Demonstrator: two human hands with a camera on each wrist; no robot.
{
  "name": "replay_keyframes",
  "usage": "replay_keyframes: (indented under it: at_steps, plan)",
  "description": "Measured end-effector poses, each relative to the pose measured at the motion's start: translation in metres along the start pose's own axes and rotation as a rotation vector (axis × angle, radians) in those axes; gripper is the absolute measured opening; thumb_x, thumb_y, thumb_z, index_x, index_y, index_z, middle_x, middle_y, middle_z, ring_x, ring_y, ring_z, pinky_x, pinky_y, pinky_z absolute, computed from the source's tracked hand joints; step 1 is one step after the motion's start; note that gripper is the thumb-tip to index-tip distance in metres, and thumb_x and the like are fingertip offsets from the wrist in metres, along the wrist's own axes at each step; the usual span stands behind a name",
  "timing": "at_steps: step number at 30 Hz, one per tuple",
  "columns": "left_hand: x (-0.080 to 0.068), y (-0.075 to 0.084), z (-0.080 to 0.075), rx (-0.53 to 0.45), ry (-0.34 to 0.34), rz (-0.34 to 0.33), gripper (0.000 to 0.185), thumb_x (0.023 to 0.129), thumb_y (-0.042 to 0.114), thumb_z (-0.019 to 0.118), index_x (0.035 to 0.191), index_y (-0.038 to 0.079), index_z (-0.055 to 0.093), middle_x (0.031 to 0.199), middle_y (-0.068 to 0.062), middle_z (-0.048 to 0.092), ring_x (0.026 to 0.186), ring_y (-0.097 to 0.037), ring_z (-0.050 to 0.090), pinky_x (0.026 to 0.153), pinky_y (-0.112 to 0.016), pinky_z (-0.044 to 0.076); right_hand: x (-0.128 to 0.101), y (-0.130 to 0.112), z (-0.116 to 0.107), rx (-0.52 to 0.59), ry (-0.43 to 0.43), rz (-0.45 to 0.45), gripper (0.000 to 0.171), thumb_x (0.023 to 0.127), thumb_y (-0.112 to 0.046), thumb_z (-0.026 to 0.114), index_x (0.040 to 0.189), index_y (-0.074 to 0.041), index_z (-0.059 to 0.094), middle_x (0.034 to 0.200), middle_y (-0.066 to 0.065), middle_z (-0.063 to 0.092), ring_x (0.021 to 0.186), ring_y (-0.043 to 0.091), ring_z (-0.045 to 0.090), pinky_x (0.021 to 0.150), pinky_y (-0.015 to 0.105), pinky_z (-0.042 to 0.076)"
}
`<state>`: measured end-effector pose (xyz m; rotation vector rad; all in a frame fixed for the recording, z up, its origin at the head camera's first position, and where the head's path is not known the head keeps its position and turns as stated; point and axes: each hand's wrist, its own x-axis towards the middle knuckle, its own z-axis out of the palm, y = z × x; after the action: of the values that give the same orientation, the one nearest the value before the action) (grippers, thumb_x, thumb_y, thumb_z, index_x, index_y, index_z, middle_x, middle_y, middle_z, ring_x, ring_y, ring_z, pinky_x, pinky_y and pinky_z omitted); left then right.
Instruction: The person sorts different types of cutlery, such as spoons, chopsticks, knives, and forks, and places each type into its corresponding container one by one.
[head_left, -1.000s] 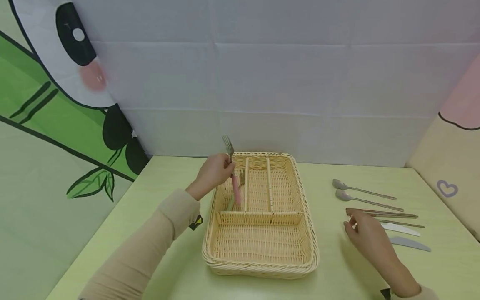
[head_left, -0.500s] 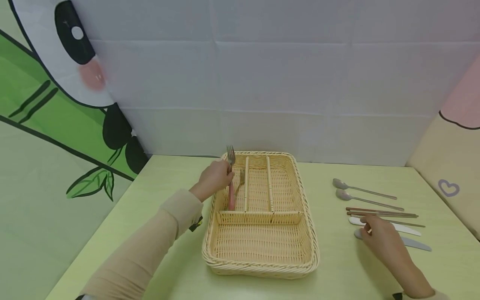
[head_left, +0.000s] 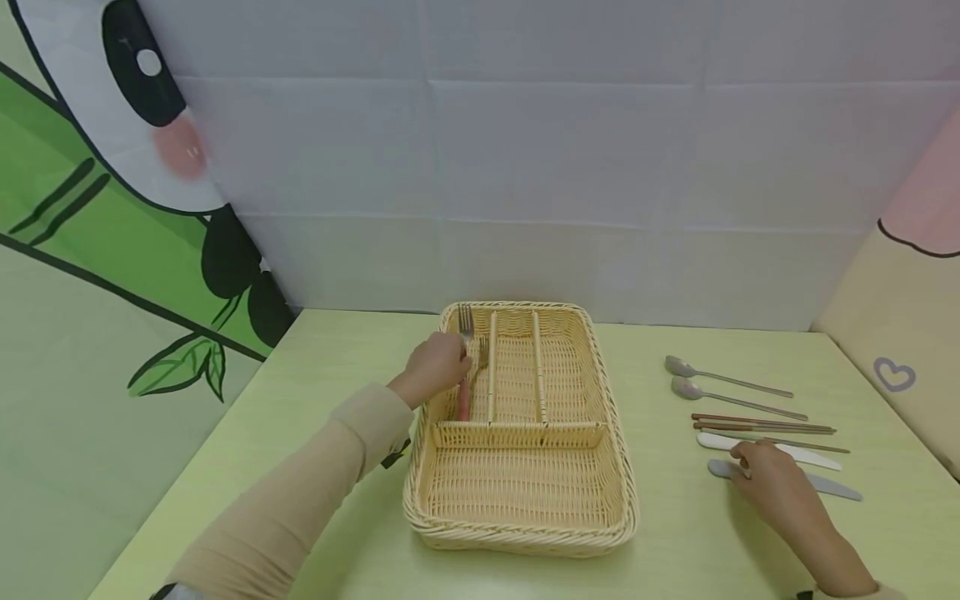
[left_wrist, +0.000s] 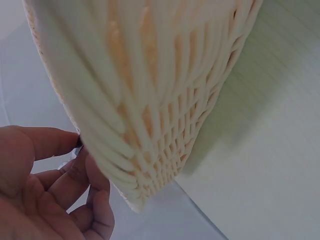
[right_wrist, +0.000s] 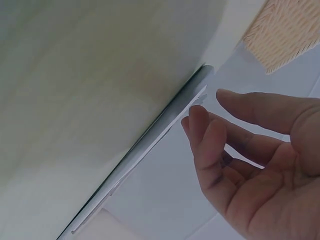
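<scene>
Lowered into the wicker basket, my left hand pinches the pink-handled fork; my right hand, fingers loose, hovers right of it over the gray knife.

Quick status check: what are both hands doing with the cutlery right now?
Left hand grips pink-handled fork, lowering it into wicker basket, left slot. Right hand open, over grey knife on table. Nothing in the way.

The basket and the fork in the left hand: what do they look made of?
The basket looks like woven wicker or plastic rattan, cream and matte, going by its interlaced strands. The fork shows grey, shiny tines, likely steel, and a pink handle, perhaps plastic or coated. The left hand holds it.
</scene>
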<state>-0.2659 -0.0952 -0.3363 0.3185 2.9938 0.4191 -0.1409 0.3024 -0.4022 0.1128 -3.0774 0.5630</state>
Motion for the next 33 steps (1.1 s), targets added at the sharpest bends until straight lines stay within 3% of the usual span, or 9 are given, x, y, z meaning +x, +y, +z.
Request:
replay_keyframes:
  at_steps: [4,8,12,16,25,33]
  plan:
    - [0.002,0.001,0.004,0.017,0.014,0.003,0.04,0.092,0.017,0.051,0.053,0.014,0.04,0.048,0.002,0.035,0.043,-0.01,0.032,0.042,-0.023,0.028,0.001,0.002,0.001,-0.003,-0.018,-0.004,0.022,0.079,0.0,0.058,0.096,0.015,0.06,0.083,0.023,0.058,0.072,0.03,0.058,0.057,0.038,0.046]
    - [0.006,0.003,0.009,0.046,-0.006,-0.012,0.038,0.089,0.016,0.054,0.053,0.013,0.041,0.051,0.002,0.039,0.047,-0.011,0.036,0.047,-0.026,0.031,0.003,0.004,0.002,-0.01,-0.033,-0.024,0.022,0.075,0.005,0.057,0.095,0.014,0.062,0.083,0.024,0.058,0.073,0.031,0.058,0.059,0.04,0.047]
    - [0.007,0.005,0.014,0.057,-0.038,-0.041,0.03,0.087,0.016,0.056,0.057,0.01,0.053,0.058,0.0,0.052,0.057,-0.015,0.047,0.066,-0.034,0.042,0.004,0.006,0.005,-0.03,-0.018,-0.048,0.02,0.074,0.007,0.059,0.093,0.012,0.063,0.082,0.022,0.058,0.072,0.029,0.057,0.059,0.04,0.047]
    - [0.009,0.006,0.018,0.08,-0.034,-0.047,0.024,0.086,0.019,0.059,0.064,0.01,0.056,0.065,0.0,0.058,0.067,-0.018,0.053,0.081,-0.044,0.041,0.003,0.006,0.008,-0.07,0.018,-0.077,0.016,0.075,0.006,0.062,0.09,0.009,0.065,0.081,0.018,0.059,0.071,0.027,0.057,0.058,0.039,0.047]
    - [0.011,0.005,0.027,0.133,-0.017,-0.037,0.02,0.08,0.02,0.067,0.066,0.014,0.055,0.069,0.001,0.06,0.069,-0.018,0.051,0.072,-0.038,0.028,0.003,0.004,0.009,-0.107,-0.007,-0.059,0.015,0.073,0.001,0.069,0.089,0.003,0.067,0.079,0.015,0.056,0.067,0.022,0.053,0.055,0.037,0.044]
    - [0.009,0.007,0.028,0.136,-0.02,-0.043,0.019,0.079,0.019,0.067,0.065,0.013,0.055,0.069,0.0,0.062,0.069,-0.019,0.051,0.07,-0.036,0.024,0.001,0.003,0.009,-0.099,-0.016,-0.063,0.015,0.073,0.001,0.069,0.088,0.001,0.066,0.08,0.014,0.056,0.067,0.021,0.053,0.055,0.037,0.044]
